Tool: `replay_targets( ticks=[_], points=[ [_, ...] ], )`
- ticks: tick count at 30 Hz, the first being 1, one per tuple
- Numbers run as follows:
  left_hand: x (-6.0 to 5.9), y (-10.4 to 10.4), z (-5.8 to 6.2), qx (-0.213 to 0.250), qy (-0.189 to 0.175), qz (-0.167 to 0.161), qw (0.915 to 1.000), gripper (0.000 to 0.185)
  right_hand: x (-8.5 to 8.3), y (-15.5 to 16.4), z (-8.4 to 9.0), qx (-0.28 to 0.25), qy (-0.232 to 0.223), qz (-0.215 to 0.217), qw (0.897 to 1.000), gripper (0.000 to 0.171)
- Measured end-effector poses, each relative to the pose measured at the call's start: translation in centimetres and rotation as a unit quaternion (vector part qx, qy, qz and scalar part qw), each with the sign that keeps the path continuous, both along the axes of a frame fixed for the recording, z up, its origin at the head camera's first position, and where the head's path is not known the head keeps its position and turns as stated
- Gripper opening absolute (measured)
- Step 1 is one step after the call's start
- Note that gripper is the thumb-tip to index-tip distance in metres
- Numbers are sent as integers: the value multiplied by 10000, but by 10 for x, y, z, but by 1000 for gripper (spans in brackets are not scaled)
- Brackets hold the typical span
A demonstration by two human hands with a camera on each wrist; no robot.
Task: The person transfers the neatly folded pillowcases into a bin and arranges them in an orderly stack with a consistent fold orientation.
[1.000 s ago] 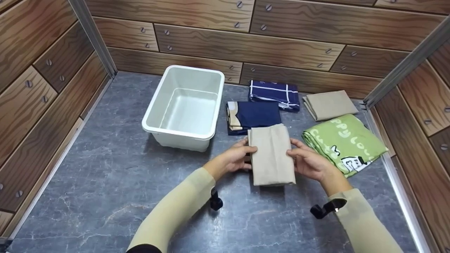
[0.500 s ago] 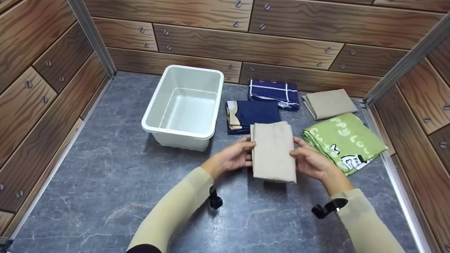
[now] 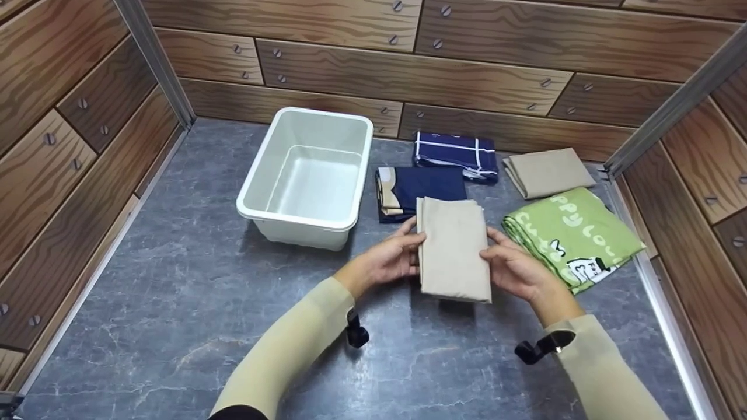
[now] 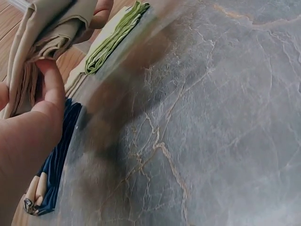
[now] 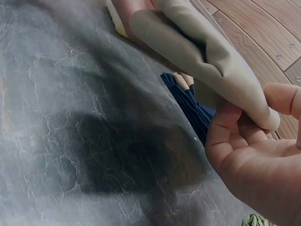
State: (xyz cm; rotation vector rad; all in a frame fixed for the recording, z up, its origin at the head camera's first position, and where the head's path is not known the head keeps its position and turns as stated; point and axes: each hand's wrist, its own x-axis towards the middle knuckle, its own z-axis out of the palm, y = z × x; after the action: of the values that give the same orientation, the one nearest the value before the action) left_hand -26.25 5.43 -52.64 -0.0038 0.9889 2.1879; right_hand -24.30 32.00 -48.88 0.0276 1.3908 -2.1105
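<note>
A folded beige cloth [image 3: 455, 251] is held above the grey floor between both hands. On its left edge the left hand [image 3: 390, 256] grips with the thumb on top and fingers underneath. The right hand [image 3: 516, 268] pinches the opposite edge in the same way. Layers of the folded cloth [image 4: 28, 56] show between thumb and fingers in the left wrist view. From the right wrist, the cloth [image 5: 202, 61] looks rounded along its fold, with the fingers curled under it. Just behind the cloth lies a folded navy cloth [image 3: 429, 185], partly covered by it.
A white plastic tub [image 3: 315, 224] stands to the left, nothing inside. At the back lies a folded blue cloth with white lines [image 3: 455, 154]. A second beige cloth [image 3: 551, 172] and a green printed cloth [image 3: 575, 236] are on the right. Wood-patterned walls [image 3: 350, 64] enclose the floor.
The beige cloth has shifted slightly back and up, and a little to the right at first, with both hands holding it throughout. The tub and the other cloths stay where they were.
</note>
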Motion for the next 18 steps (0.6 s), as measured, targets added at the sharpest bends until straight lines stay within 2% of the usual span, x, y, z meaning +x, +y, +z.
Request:
replay_targets(
  ticks=[4, 9, 18],
  points=[
    [0, -3, 2, -327, -50, -143, 9994, 67, 1, 3, 0, 330, -142, 71, 9993, 66],
    [-2, -8, 9, -755, -104, -293, 9967, 66, 2, 7, 1, 681, -227, 300, 9970, 59],
    [-3, -12, 14, -810, 3, -417, 9958, 69, 2, 11, 5, 882, -191, 309, 9954, 58]
  ],
)
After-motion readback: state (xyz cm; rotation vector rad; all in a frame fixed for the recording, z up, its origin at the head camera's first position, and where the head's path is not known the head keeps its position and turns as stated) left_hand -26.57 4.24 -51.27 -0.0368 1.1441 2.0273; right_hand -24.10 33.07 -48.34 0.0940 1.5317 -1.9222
